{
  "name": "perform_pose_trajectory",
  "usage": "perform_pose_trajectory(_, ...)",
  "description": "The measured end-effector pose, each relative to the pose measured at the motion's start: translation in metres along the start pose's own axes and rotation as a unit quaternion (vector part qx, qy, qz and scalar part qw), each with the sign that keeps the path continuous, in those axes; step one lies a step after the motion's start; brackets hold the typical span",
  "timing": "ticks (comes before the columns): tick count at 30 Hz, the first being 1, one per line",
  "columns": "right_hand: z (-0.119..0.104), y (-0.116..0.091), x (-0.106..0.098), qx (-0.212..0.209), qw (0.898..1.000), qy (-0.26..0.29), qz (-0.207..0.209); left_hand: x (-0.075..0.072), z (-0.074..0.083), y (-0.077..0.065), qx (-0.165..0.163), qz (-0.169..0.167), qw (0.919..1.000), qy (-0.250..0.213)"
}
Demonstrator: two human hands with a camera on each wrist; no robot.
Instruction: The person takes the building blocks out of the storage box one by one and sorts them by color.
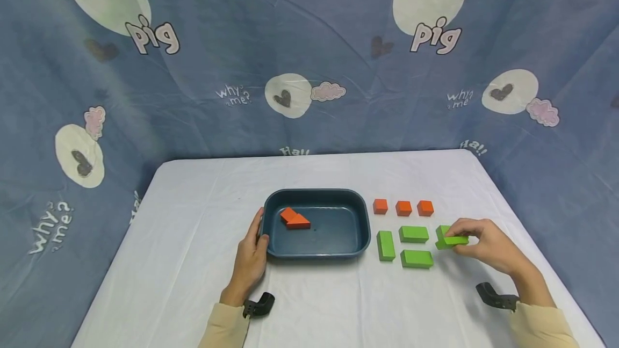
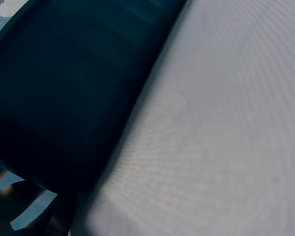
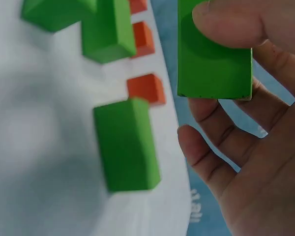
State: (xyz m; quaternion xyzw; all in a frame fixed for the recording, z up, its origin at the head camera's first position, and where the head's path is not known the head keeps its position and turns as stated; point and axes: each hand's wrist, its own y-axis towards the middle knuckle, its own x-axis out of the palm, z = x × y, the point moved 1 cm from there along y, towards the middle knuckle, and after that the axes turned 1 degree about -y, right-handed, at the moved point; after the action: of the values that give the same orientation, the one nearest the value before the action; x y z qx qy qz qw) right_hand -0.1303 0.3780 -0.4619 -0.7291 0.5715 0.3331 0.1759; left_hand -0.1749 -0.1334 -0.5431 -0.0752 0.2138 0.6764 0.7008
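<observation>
My left hand (image 1: 251,259) grips the left end of a dark blue tray (image 1: 316,255), its thumb at the near corner. Only dark, shadowed fingers (image 2: 24,201) and the tray's side show in the left wrist view. Inside the tray, toward its left, two orange triangular blocks (image 1: 298,222) lie against each other. My right hand (image 1: 490,243) pinches a green rectangular block (image 3: 214,69) between thumb and fingers. That block is raised off the table, over or just in front of another green block (image 1: 441,231), which lies on the cloth.
Three orange cubes (image 1: 403,208) form a row to the right of the tray. Nearer me lie three more green blocks (image 1: 417,259), one turned lengthwise away from me. A white cloth covers the table (image 1: 193,230); a blue printed curtain (image 1: 309,31) hangs behind and at both sides.
</observation>
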Motion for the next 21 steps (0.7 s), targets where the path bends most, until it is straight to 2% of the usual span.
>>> perform_pose_trajectory(9, 0.024, -0.02, 0.001, 0.047, 0.998, 0.031, -0.001, 0.0, 0.001, -0.001, -0.012, 0.001, 0.9999, 0.002)
perform_pose_trajectory(21, 0.042, -0.038, 0.01, 0.07, 0.996, 0.055, 0.006, 0.001, 0.002, 0.0, -0.005, -0.001, 1.0, 0.002)
